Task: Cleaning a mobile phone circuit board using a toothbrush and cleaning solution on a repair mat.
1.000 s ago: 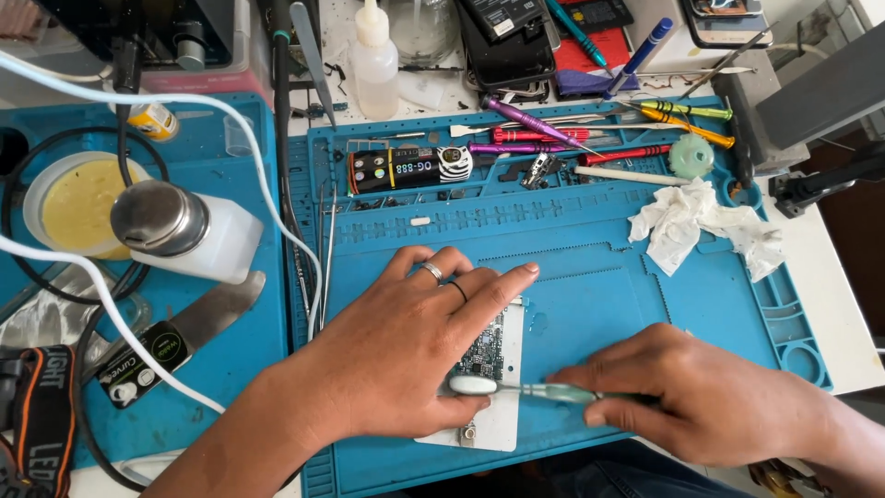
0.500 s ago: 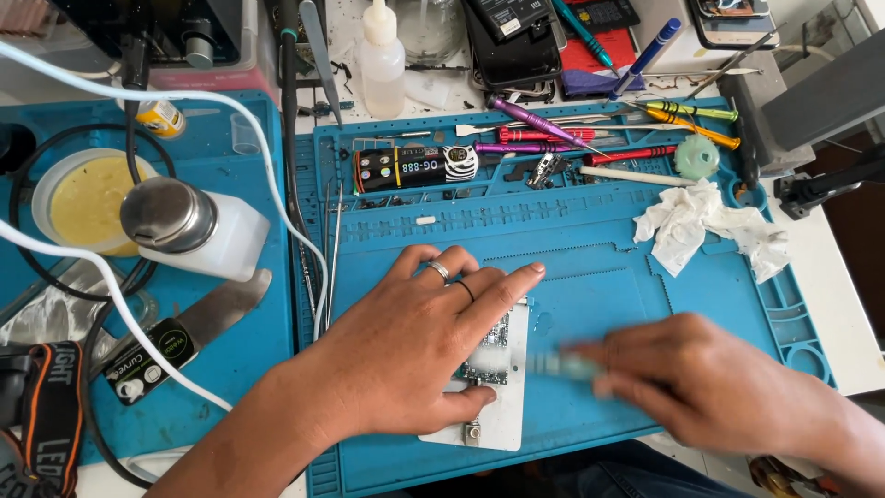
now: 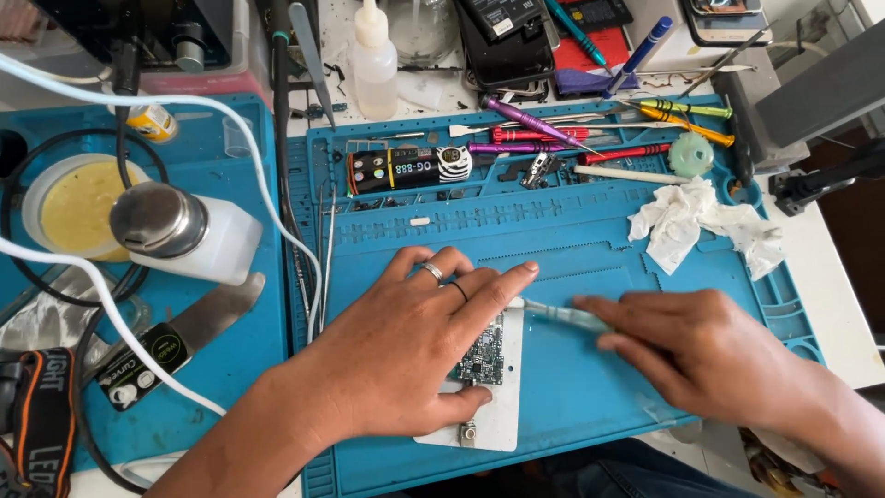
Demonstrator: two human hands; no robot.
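Pinning the small circuit board (image 3: 481, 352) down with your left hand (image 3: 406, 355), you keep it flat on the white holder plate (image 3: 493, 420) near the front edge of the blue work mat (image 3: 590, 240). Your left thumb presses at the board's lower edge and your fingers spread over its top, so this hand lies flat on the board and does not close around it. Your right hand (image 3: 710, 355) is closed around a slim, pale-handled tool (image 3: 567, 315), blurred here; its tip points at the board's upper right corner, just beside your left fingertips (image 3: 525, 271). Whether the tip touches the board, you cannot tell from this view.

As a judgement, the work on the board is under way and not finished: the board sits on its plate, bare and held, with the tool at it. The screwdrivers (image 3: 553, 129) and the crumpled tissue (image 3: 691, 221) lie well apart at the back of the mat, untouched. How much of the board is already treated cannot be read, since your hand covers most of it.
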